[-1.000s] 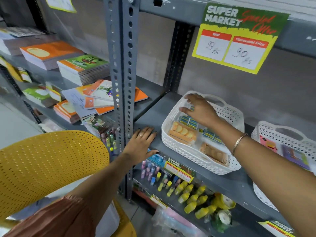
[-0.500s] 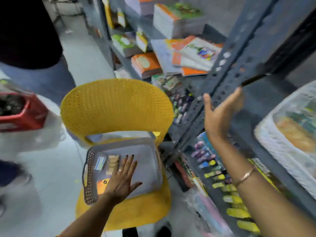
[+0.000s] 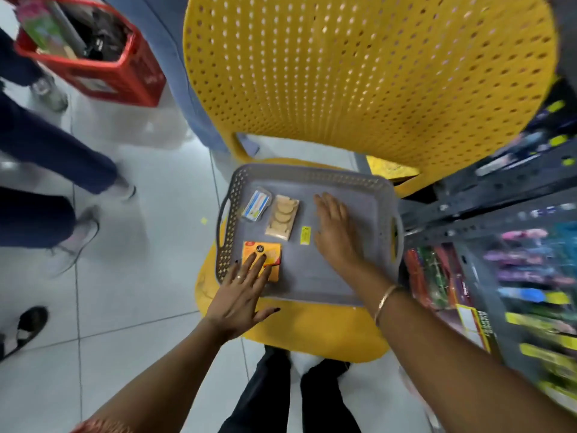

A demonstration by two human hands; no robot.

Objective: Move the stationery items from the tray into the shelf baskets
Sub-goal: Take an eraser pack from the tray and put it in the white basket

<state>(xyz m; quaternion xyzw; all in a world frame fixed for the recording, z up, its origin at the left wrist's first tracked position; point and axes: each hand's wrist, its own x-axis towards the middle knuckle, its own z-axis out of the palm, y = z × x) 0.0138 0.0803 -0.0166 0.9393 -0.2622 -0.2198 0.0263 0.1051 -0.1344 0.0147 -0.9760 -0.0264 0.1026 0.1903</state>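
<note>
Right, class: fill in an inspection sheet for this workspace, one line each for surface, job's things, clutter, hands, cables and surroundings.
Surface: grey tray on a yellow chair.
Job's things: orange packet, blue-and-white pack, beige pack of round pieces, small yellow slip, all in the tray.
Clutter: nothing seen.
Hands: left hand open, fingertips on the orange packet; right hand open, flat over the tray floor.
Cables: nothing seen.
Surroundings: red basket, bystanders' legs, blurred shelf at right.

Tray [image 3: 359, 195] on chair [image 3: 327, 326] seat; shelf rack [image 3: 487, 214] to right, crate [image 3: 118, 79] far left behind.
</note>
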